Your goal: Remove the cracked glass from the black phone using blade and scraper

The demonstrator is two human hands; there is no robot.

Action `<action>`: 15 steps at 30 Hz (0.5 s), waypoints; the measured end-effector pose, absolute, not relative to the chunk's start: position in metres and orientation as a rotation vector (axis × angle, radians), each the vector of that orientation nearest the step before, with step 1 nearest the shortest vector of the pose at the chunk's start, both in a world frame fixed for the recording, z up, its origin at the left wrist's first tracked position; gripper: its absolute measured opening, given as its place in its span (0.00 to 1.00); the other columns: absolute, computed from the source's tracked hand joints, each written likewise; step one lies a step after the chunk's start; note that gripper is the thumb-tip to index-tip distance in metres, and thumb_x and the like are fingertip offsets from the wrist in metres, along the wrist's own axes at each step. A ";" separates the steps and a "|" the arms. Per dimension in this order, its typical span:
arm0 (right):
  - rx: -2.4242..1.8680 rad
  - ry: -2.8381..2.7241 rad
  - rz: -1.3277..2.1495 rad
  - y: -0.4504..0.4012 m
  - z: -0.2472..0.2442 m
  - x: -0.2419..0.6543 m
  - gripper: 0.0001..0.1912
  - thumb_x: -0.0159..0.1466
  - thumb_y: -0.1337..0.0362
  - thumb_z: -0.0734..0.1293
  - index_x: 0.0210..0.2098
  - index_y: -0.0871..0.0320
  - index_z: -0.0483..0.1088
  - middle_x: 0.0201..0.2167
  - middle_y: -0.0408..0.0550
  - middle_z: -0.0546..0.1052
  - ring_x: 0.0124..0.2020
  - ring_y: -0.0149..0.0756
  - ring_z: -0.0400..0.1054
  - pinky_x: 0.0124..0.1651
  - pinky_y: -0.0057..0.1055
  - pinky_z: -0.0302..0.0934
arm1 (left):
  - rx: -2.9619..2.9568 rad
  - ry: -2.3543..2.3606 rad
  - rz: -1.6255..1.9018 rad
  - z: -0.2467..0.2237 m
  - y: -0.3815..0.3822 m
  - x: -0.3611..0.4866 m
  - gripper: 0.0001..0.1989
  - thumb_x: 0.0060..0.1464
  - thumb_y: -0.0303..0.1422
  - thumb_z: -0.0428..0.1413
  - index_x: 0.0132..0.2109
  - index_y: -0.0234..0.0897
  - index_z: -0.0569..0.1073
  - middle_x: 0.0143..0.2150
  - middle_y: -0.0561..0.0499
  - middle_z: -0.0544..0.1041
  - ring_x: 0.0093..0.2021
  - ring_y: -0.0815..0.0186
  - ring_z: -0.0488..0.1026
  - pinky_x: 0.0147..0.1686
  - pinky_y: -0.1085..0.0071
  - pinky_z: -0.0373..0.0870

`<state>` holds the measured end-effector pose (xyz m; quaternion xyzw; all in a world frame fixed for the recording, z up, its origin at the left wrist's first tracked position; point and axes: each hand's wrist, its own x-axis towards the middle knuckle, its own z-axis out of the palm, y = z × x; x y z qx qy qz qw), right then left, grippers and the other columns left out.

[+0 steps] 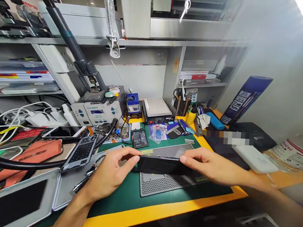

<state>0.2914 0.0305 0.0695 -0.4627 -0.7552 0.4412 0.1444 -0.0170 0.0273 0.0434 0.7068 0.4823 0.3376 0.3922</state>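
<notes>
Between my two hands a dark smartphone [164,165] is held sideways, tilted so that one long edge faces up and its glossy black face is toward me. My left hand [115,167] pinches its left end between thumb and fingers. At the other end, my right hand [204,163] grips it the same way, and the fingers behind the phone are hidden. Under the phone lies a grey perforated mat [152,188] on a green work mat [113,201]. Just behind the phone rests a black phone battery [140,138].
A grey rework station [95,112] and a flat heating plate [158,108] stand at the back. Phones and an orange phone case [40,151] crowd the left, near an open metal tin [49,186]. On the right lie a white power bank [255,159] and a large clear bottle [295,153].
</notes>
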 end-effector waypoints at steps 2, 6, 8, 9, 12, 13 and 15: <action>-1.372 -2.199 1.167 0.020 0.070 0.289 0.22 0.72 0.50 0.58 0.27 0.57 0.59 0.26 0.38 0.57 0.29 0.30 0.52 0.32 0.30 0.49 | 1.842 1.263 0.785 0.043 0.026 -0.019 0.14 0.62 0.45 0.54 0.45 0.43 0.78 0.42 0.53 0.80 0.42 0.66 0.76 0.42 0.74 0.70; -1.473 -2.249 1.076 0.017 0.085 0.305 0.21 0.72 0.47 0.57 0.38 0.56 0.72 0.35 0.43 0.75 0.37 0.36 0.66 0.40 0.31 0.59 | 1.910 1.323 0.723 0.039 0.025 -0.022 0.16 0.63 0.48 0.52 0.50 0.46 0.77 0.49 0.53 0.80 0.48 0.65 0.76 0.46 0.75 0.72; -1.635 -2.220 0.914 0.031 0.093 0.324 0.22 0.70 0.46 0.59 0.42 0.55 0.76 0.39 0.47 0.79 0.39 0.40 0.70 0.41 0.33 0.61 | 1.942 1.332 0.750 0.036 0.026 -0.023 0.16 0.63 0.48 0.53 0.49 0.47 0.78 0.49 0.53 0.80 0.49 0.64 0.77 0.49 0.74 0.73; -1.756 -2.185 0.754 0.041 0.095 0.334 0.23 0.70 0.46 0.60 0.42 0.56 0.77 0.40 0.49 0.80 0.38 0.42 0.71 0.40 0.34 0.62 | 1.959 1.328 0.769 0.035 0.026 -0.023 0.16 0.62 0.49 0.53 0.48 0.48 0.78 0.49 0.53 0.80 0.49 0.64 0.77 0.49 0.74 0.74; -1.907 -2.216 0.532 0.076 0.091 0.356 0.18 0.66 0.52 0.65 0.42 0.57 0.79 0.42 0.53 0.82 0.42 0.47 0.73 0.44 0.37 0.63 | 1.975 1.312 0.807 0.031 0.027 -0.023 0.15 0.61 0.49 0.55 0.47 0.49 0.79 0.48 0.53 0.81 0.47 0.64 0.78 0.41 0.78 0.76; -1.912 -2.248 0.542 0.087 0.087 0.359 0.16 0.65 0.53 0.66 0.42 0.57 0.79 0.43 0.53 0.82 0.42 0.47 0.74 0.45 0.36 0.63 | 1.972 1.316 0.815 0.029 0.027 -0.023 0.15 0.60 0.50 0.55 0.47 0.50 0.79 0.48 0.53 0.81 0.47 0.64 0.79 0.37 0.79 0.76; -1.910 -2.311 0.591 0.104 0.078 0.361 0.14 0.63 0.56 0.67 0.41 0.58 0.79 0.41 0.52 0.82 0.41 0.46 0.74 0.43 0.36 0.63 | 1.974 1.330 0.832 0.027 0.027 -0.024 0.15 0.59 0.50 0.56 0.46 0.51 0.79 0.47 0.54 0.81 0.46 0.64 0.79 0.34 0.80 0.75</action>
